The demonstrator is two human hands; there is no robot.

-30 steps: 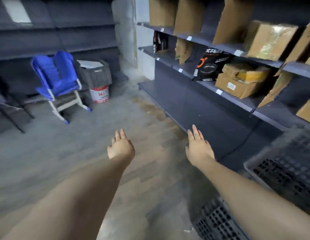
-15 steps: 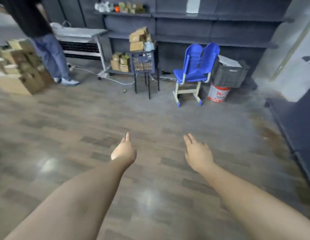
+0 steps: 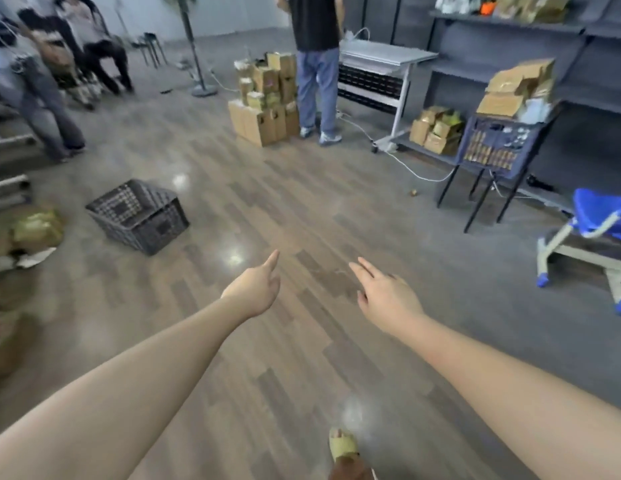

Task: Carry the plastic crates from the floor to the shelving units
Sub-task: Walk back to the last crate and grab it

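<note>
A dark grey plastic crate (image 3: 137, 216) sits empty on the wooden floor at the left, tilted slightly. My left hand (image 3: 255, 289) reaches out in front of me, empty, fingers extended, well to the right of the crate. Beside it my right hand (image 3: 385, 299) is also open and holds nothing. Dark shelving units (image 3: 503, 46) line the far right wall, with cardboard boxes on some shelves.
A person in jeans (image 3: 317, 64) stands by stacked cardboard boxes (image 3: 264, 102) and a white trolley (image 3: 378, 71). More people (image 3: 42, 71) stand far left. A blue chair (image 3: 600, 233) is at right, a small black table (image 3: 499, 147) behind it. Bags (image 3: 35, 230) lie at left.
My view has swung left, away from the shelves and then past the blue chair. The floor crate and people have come into view. Both hands stay empty and outstretched.
</note>
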